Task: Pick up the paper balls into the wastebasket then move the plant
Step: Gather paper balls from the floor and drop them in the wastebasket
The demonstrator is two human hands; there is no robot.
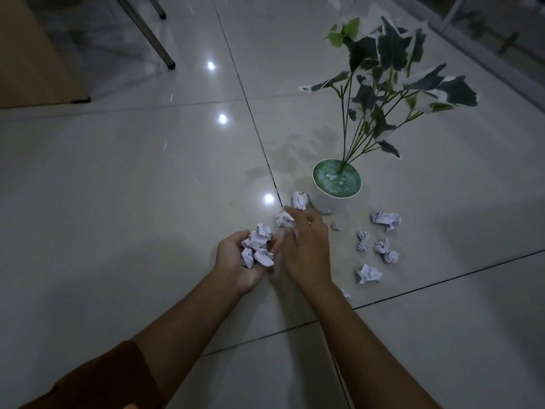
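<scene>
The left hand (241, 261) is cupped palm up, holding several paper balls (257, 245). Just right of it the right hand (306, 246) reaches palm down, fingers loosely spread and holding nothing, its fingertips at a ball (284, 219) on the floor (118, 187). Another ball (300, 199) lies just beyond, against the white pot (326, 202) of the plant (383, 84). Right of the right hand, more balls (383, 249) lie scattered on the tiles. Far to the left stand metal legs (159, 45).
</scene>
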